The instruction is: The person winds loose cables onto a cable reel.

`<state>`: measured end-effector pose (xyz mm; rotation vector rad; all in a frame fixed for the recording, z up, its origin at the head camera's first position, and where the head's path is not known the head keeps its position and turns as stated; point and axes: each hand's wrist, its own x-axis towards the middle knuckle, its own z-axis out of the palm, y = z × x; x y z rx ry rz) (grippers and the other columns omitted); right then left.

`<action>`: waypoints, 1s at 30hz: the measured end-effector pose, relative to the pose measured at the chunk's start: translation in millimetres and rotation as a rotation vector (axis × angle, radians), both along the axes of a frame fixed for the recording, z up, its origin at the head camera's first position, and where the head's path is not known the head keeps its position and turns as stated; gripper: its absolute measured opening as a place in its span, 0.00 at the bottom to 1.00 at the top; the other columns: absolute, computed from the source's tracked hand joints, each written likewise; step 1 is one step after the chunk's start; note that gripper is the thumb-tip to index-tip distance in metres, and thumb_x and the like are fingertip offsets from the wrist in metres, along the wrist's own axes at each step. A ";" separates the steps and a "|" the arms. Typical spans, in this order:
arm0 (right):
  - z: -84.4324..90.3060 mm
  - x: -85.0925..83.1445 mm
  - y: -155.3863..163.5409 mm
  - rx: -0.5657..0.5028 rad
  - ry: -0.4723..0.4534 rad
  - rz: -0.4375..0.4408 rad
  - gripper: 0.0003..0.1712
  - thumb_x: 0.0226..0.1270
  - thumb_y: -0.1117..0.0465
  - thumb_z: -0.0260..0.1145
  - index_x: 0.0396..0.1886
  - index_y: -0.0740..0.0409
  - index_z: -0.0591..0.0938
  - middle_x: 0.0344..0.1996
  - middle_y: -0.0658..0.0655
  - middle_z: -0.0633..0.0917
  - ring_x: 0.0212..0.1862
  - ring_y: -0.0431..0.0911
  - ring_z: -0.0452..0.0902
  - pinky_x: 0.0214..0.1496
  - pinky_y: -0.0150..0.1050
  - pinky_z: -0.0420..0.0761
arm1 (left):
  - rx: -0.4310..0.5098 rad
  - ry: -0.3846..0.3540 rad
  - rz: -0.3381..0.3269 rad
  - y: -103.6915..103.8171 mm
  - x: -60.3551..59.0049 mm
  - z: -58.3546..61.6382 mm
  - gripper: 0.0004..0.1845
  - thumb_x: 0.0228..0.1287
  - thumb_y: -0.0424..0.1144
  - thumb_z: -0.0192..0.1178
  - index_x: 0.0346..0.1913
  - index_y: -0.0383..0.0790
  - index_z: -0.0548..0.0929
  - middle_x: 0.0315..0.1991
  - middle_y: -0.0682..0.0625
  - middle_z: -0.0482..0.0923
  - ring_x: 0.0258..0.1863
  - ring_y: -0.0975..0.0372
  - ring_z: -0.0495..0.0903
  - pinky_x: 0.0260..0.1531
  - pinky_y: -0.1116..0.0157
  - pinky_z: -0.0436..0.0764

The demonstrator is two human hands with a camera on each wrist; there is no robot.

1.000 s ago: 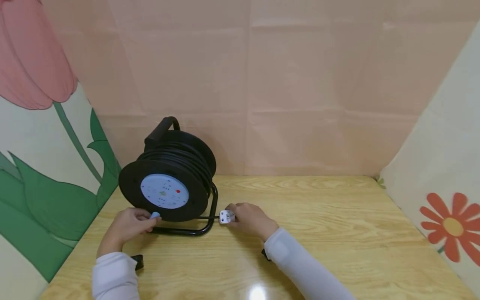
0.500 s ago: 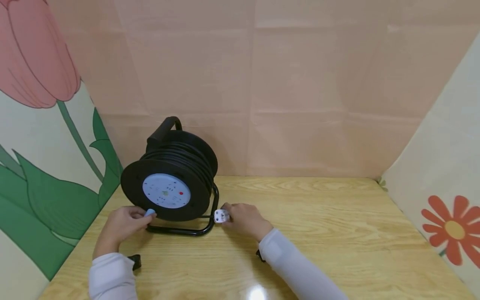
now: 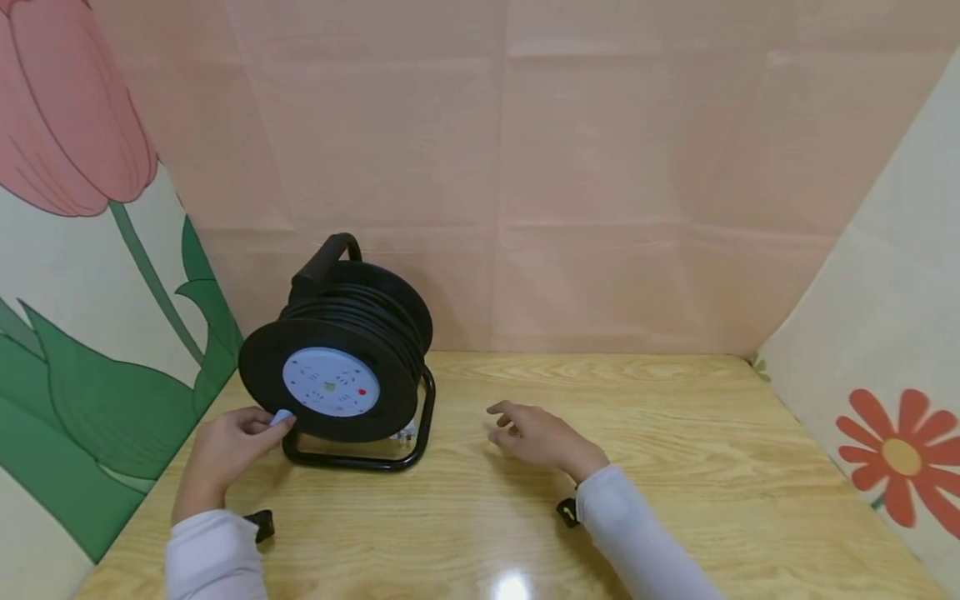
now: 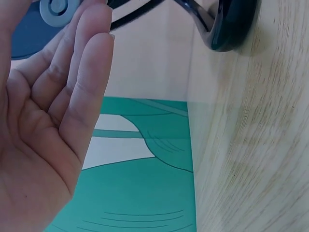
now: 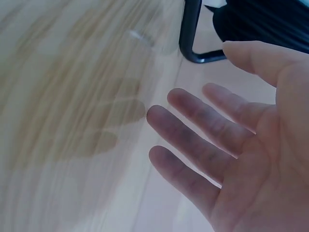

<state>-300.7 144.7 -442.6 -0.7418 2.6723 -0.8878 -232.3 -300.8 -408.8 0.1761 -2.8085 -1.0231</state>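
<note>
A black cable reel (image 3: 262,354) wound with black cable (image 3: 352,310) stands at the left of the table, on a black tube frame (image 3: 360,462). On its front is a pale blue socket panel (image 3: 330,382) with a red dot. At the reel's lower left edge, my left hand (image 3: 225,450) pinches a small light blue crank knob (image 3: 282,416) between thumb and fingers. The white plug (image 3: 406,432) sits low behind the reel's front disc, inside the frame, partly hidden. My right hand (image 3: 542,437) hovers over the wood to the right, holding nothing, its fingers spread in the right wrist view.
The wood-grain table (image 3: 637,467) stretches to the right of the reel. A pink backdrop (image 3: 600,183) closes off the back. Flower-printed panels stand at the left (image 3: 90,433) and right (image 3: 900,333). A black carry handle (image 3: 324,262) tops the reel.
My right hand has let go of the plug and moved right. The plug has shifted left under the reel. My left hand has carried the knob left and slightly up, and the reel has turned.
</note>
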 end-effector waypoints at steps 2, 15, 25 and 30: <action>0.2 2.5 7.1 0.010 0.011 -0.013 0.30 0.78 0.43 0.57 0.72 0.51 0.70 0.63 0.58 0.78 0.57 0.54 0.79 0.57 0.56 0.78 | 0.014 0.011 0.004 0.0 -0.1 0.1 0.28 0.60 0.62 0.68 0.39 0.36 0.88 0.30 0.51 0.84 0.32 0.58 0.78 0.30 0.63 0.77; -2.1 24.5 56.8 0.131 0.209 -0.108 0.29 0.77 0.44 0.58 0.70 0.53 0.73 0.66 0.58 0.75 0.67 0.60 0.69 0.66 0.63 0.68 | 0.005 0.210 0.078 2.6 4.0 0.0 0.23 0.61 0.59 0.68 0.33 0.40 0.87 0.27 0.51 0.83 0.28 0.59 0.76 0.23 0.65 0.74; -8.4 33.5 96.9 0.120 0.190 -0.152 0.29 0.77 0.47 0.60 0.71 0.55 0.72 0.67 0.61 0.74 0.67 0.62 0.68 0.65 0.64 0.68 | 0.060 0.314 0.184 3.6 9.3 1.5 0.22 0.60 0.56 0.70 0.38 0.37 0.87 0.32 0.47 0.85 0.30 0.63 0.78 0.25 0.70 0.75; -2.6 30.9 106.9 0.123 0.214 -0.167 0.31 0.78 0.43 0.57 0.71 0.56 0.72 0.68 0.63 0.73 0.67 0.66 0.67 0.64 0.67 0.67 | 0.192 0.406 0.260 6.0 10.8 0.1 0.20 0.55 0.54 0.75 0.37 0.39 0.88 0.30 0.53 0.85 0.28 0.70 0.80 0.26 0.76 0.76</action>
